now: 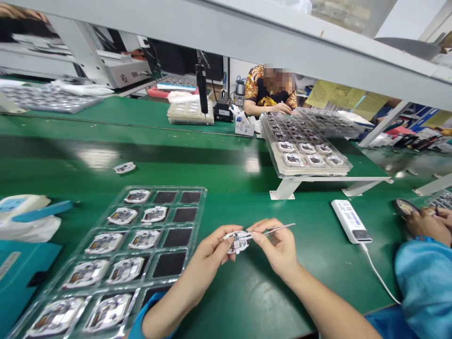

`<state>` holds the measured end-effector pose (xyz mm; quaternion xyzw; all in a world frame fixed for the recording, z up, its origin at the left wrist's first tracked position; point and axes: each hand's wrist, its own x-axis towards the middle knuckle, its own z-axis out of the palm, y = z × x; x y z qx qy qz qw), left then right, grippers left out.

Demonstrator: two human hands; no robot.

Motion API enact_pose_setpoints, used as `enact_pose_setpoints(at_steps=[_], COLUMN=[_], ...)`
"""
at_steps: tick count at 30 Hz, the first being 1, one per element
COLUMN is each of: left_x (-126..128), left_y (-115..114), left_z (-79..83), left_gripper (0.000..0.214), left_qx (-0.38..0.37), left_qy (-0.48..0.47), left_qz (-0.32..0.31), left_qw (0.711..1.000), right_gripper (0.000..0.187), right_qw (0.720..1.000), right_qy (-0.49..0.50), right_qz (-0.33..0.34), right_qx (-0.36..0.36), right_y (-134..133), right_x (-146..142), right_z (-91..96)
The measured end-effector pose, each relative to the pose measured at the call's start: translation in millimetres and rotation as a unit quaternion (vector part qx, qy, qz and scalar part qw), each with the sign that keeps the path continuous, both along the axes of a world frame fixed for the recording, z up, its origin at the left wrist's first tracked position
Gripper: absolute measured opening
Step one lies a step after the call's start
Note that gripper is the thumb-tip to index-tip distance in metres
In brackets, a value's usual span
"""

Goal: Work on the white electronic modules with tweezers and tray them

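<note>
My left hand (209,248) holds a small white-framed electronic module (238,242) between thumb and fingers, its circuit side facing up. Pinched in my right hand (279,248) is a pair of thin metal tweezers (285,227). Their tips reach the module's right side; whether they grip a part of it is too small to tell. Left of my hands lies a clear plastic tray (175,237), with similar modules in its left and middle columns and dark pads showing in the right one. Another module (125,168) rests loose on the green bench beyond the tray.
A white device with a cable (350,220) lies to the right, near a co-worker's blue sleeve (423,282). Stacked module trays (314,170) sit on a low stand. Another person (270,94) works across the bench. A teal box (21,282) stands at left; a shelf beam crosses overhead.
</note>
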<state>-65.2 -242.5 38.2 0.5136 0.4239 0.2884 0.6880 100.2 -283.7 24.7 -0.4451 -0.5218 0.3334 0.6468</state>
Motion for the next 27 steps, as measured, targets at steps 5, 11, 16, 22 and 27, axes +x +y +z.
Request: enact_pose_setpoints(at_steps=[5,11,16,22,27], left_x=[0.3,1.4,1.4,0.7,1.3], left_y=[0.5,-0.1,1.0,0.9,0.6], left_z=[1.0,0.5,0.9,3.4,4.3], left_gripper=[0.035,0.037,0.042,0.040,0.038], left_qx=[0.001,-0.060,-0.149,-0.180,-0.148], left_qy=[-0.006,-0.035,-0.096,-0.121,-0.099], left_qz=[0.004,0.012,0.016,0.026,0.013], left_qw=[1.000,0.998,0.984,0.976,0.984], right_gripper=[0.013,0.019,0.010,0.005,0.004], right_qw=[0.996,0.986,0.994,0.997,0.998], right_qy=[0.060,0.118,0.097,0.079,0.060], right_qz=[0.013,0.013,-0.019,0.011,0.028], right_qx=[-0.058,-0.119,-0.035,0.001,0.016], right_y=[2.2,6.0,3.8,2.5,1.5], right_x=[2.2,4.5,1.1,-2.2,-0.9], right_z=[0.3,-0.6,-1.9,-3.2,-0.1])
